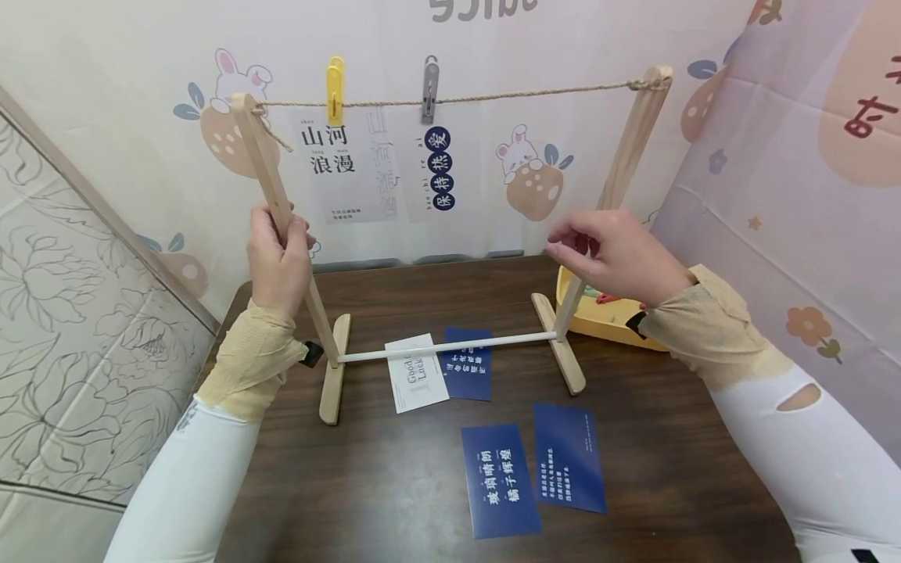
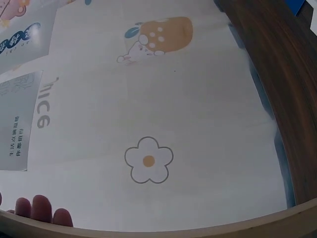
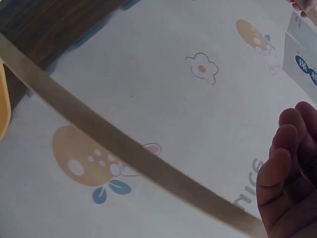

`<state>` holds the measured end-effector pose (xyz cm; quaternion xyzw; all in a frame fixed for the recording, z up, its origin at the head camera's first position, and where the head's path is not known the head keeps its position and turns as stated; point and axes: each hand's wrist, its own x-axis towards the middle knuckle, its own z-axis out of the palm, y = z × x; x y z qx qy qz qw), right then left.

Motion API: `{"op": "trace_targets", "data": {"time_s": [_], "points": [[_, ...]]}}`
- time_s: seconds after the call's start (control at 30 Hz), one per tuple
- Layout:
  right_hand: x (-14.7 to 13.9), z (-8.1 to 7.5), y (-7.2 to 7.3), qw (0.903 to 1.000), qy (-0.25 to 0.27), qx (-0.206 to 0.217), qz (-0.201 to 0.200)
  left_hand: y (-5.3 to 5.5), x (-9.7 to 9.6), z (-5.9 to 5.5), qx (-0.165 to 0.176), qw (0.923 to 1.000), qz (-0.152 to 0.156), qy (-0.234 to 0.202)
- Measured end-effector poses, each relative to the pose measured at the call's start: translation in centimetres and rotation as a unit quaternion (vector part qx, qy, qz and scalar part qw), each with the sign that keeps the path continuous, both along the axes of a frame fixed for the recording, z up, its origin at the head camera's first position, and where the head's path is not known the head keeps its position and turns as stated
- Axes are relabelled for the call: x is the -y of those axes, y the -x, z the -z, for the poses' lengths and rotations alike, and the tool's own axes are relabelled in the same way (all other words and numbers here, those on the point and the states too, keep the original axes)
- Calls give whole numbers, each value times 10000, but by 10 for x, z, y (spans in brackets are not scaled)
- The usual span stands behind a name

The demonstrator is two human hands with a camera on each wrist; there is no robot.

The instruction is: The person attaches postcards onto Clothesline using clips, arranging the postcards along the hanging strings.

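My left hand (image 1: 278, 262) grips the left wooden post (image 1: 260, 160) of a small drying rack. Its fingertips (image 2: 41, 208) show behind the post in the left wrist view. My right hand (image 1: 622, 254) hovers by the right post (image 1: 629, 145), fingers loosely bent around nothing. A twine line (image 1: 535, 94) runs between the post tops. From it, a yellow clothespin (image 1: 335, 86) holds a pale card with dark characters (image 1: 352, 191), and a grey clothespin (image 1: 428, 90) holds a pale card with blue circles (image 1: 418, 203).
On the brown table (image 1: 352, 477) lie a white "Good Luck" card (image 1: 417, 375), a blue card (image 1: 470, 383) partly beneath it, and two more blue cards, one left (image 1: 501, 516) and one right (image 1: 570, 438). A yellow tray (image 1: 598, 324) with small coloured items sits behind the right post.
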<state>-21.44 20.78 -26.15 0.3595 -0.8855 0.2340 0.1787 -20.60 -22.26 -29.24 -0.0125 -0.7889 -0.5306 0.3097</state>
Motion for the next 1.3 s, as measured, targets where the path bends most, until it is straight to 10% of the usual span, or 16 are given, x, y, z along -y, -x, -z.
{"op": "trace_targets", "data": {"time_s": [0.77, 1.3], "points": [[-62, 33, 5, 9984, 341, 118, 434, 5, -3, 7, -139, 9986, 117, 494], [-103, 57, 33, 9765, -936, 1232, 1503, 8, -4, 8, -218, 9991, 174, 307]]}}
